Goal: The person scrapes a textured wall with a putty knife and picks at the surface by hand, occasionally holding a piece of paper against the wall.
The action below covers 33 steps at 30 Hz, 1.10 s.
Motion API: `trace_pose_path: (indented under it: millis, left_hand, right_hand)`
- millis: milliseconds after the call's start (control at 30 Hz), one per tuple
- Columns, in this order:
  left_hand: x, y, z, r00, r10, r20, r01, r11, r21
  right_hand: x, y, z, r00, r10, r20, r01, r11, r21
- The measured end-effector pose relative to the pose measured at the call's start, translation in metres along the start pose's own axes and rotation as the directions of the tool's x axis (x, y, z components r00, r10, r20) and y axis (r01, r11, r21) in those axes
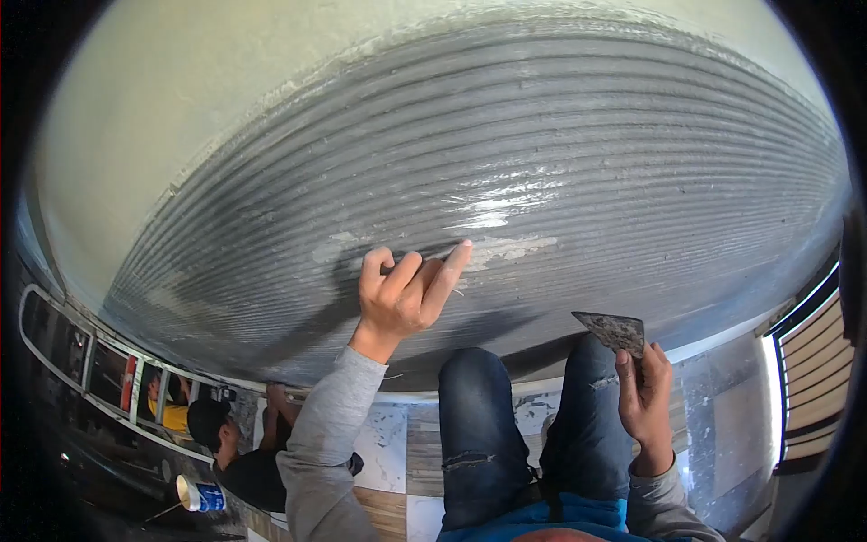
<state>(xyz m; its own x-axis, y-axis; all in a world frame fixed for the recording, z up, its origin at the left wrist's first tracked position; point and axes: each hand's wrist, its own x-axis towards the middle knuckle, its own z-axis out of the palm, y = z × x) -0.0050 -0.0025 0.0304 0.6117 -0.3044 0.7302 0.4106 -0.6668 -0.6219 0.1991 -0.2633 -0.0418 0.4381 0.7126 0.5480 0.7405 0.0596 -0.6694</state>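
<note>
My left hand (396, 289) is raised at the grey ridged wall surface (542, 117). Its index finger is stretched out, with the tip at or very near a pale, smooth patch (515, 249); the other fingers are partly curled and hold nothing. Lower right, my right hand (647, 397) is wrapped round a small trowel (614, 331). The trowel's pointed blade is crusted with grey material and angles up and left, in front of my knee. Its handle is mostly hidden by my fingers. A wet-looking white shine (490, 210) lies just above the patch.
A metal ladder (88, 361) lies along the lower left. Near it are a person in black (257, 474), another in yellow (172, 414), and a white-and-blue bucket (200, 494). At right stands a slatted panel (811, 375). Floor tiles (379, 438) show below.
</note>
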Motion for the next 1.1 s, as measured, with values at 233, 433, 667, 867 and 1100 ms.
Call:
trace_pose_path:
  millis: [233,433,667,867,1100]
  left_hand:
    - [-0.002,0.0,0.004,0.997,0.071,-0.022,-0.068,0.993,0.091]
    - [0.003,-0.001,0.007,0.997,0.072,-0.006,-0.071,0.992,0.104]
    - [-0.003,0.002,0.006,0.995,0.086,0.058,-0.09,0.994,0.057]
    - [0.001,-0.002,0.002,1.0,-0.006,-0.004,0.007,0.999,0.031]
    - [-0.001,-0.011,-0.003,0.991,0.128,0.031,-0.131,0.985,0.114]
  right_hand:
    - [-0.079,0.081,0.043,0.632,0.51,0.584,-0.655,-0.051,0.754]
    - [-0.082,0.107,0.04,0.655,0.36,0.665,-0.532,-0.406,0.743]
    - [-0.085,0.119,0.045,0.723,0.317,0.614,-0.451,-0.457,0.767]
    - [-0.084,0.113,0.043,0.721,0.297,0.627,-0.478,-0.443,0.759]
    - [-0.083,0.112,0.042,0.722,0.31,0.619,-0.485,-0.411,0.772]
